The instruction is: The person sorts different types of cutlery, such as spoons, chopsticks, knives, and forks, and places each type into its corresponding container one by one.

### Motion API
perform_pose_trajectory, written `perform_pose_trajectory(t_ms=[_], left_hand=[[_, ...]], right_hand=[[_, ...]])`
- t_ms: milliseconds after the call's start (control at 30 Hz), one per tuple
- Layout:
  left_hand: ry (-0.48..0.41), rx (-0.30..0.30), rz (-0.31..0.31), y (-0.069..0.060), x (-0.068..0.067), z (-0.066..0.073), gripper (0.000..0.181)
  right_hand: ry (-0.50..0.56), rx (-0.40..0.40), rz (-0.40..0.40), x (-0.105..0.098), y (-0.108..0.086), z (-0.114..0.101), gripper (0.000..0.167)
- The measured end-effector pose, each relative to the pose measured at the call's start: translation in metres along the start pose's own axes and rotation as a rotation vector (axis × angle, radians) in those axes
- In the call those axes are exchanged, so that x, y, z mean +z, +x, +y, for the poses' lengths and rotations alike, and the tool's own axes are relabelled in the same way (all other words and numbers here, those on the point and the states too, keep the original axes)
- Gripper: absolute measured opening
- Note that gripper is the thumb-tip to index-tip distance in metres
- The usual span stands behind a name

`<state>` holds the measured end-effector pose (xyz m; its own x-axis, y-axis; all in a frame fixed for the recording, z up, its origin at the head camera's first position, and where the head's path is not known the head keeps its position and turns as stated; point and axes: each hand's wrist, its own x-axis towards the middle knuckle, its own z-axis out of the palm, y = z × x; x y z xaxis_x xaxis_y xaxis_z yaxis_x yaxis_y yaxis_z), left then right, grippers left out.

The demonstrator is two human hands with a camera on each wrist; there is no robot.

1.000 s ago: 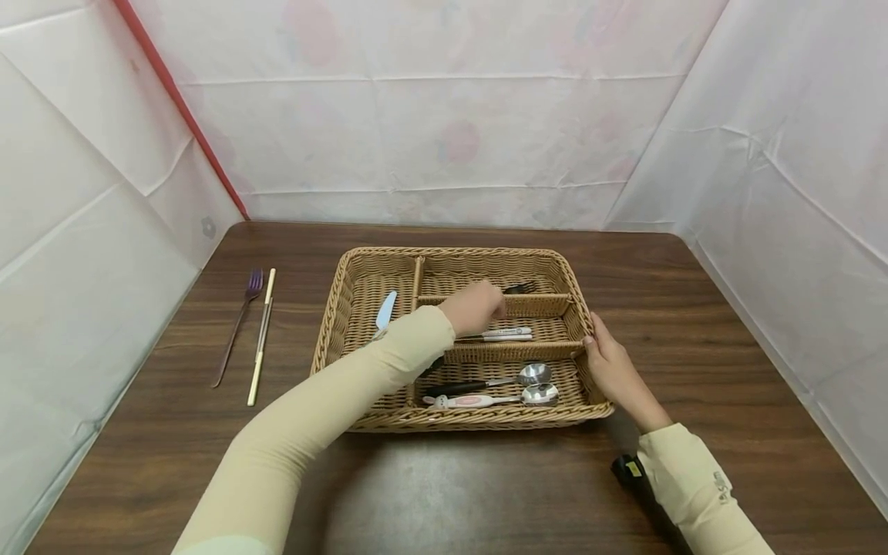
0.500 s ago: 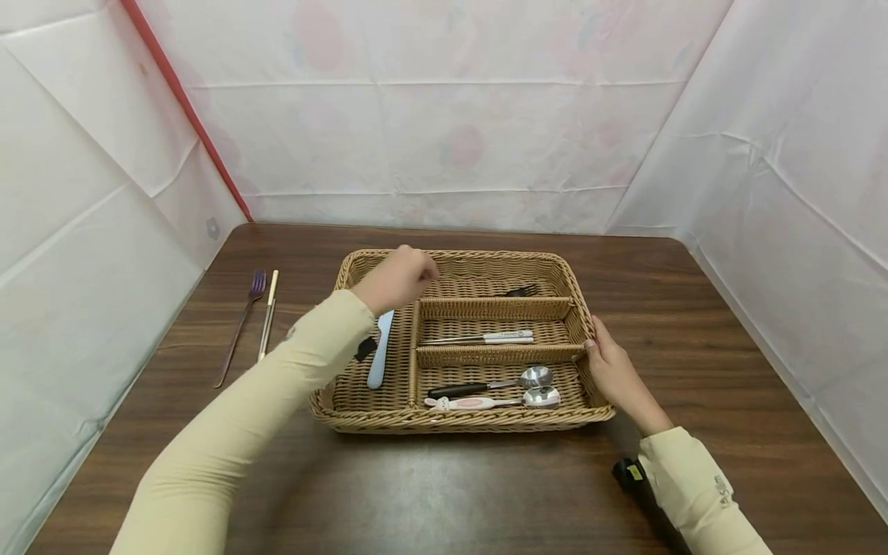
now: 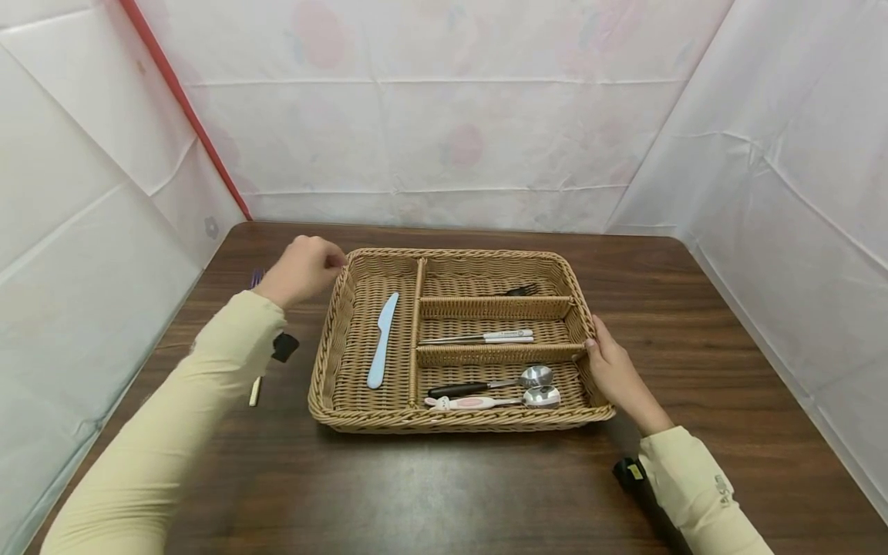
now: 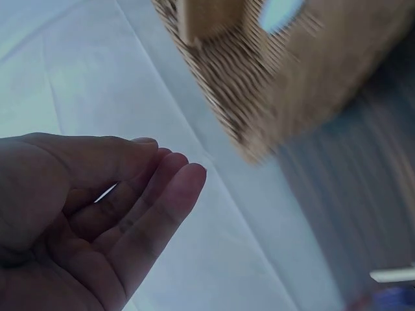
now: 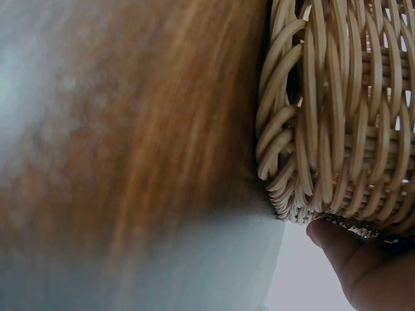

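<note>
Left fingers (image 4: 168, 208) shifted leftward, near basket (image 3: 388, 418); brown table (image 3: 444, 493), white sheeting (image 3: 416, 146) behind.

Basket (image 3: 458, 422): tan, woven pattern
Knife (image 3: 379, 354): pale blue
Desk (image 3: 451, 501): brown, wood-grained
Fork (image 3: 257, 277) outside basket: purple, it seems

A sheeted-off booth, pale patterned sheets (image 3: 527, 131) around a wood-grain table (image 3: 430, 493).

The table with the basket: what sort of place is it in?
Probably a small curtained-off workspace: pale sheets hang behind and beside a brown table, which bears a wicker basket of cutlery.
</note>
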<state>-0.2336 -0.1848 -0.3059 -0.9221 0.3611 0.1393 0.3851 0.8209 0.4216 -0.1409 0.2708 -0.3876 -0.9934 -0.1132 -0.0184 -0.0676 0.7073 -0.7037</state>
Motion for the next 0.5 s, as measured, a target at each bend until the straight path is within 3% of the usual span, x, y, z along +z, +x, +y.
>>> perform_pose_trajectory(t_ms=[300,500], left_hand=[[0.041,-0.168,0.008,-0.028,-0.010,-0.059,0.019],[0.077,-0.238,0.033,-0.044,-0.013,-0.094,0.018]], right_hand=[[-0.003,0.005,-0.005,0.000,0.000,0.000,0.053],[-0.002,0.010,-0.007,0.000,0.000,-0.001,0.054]])
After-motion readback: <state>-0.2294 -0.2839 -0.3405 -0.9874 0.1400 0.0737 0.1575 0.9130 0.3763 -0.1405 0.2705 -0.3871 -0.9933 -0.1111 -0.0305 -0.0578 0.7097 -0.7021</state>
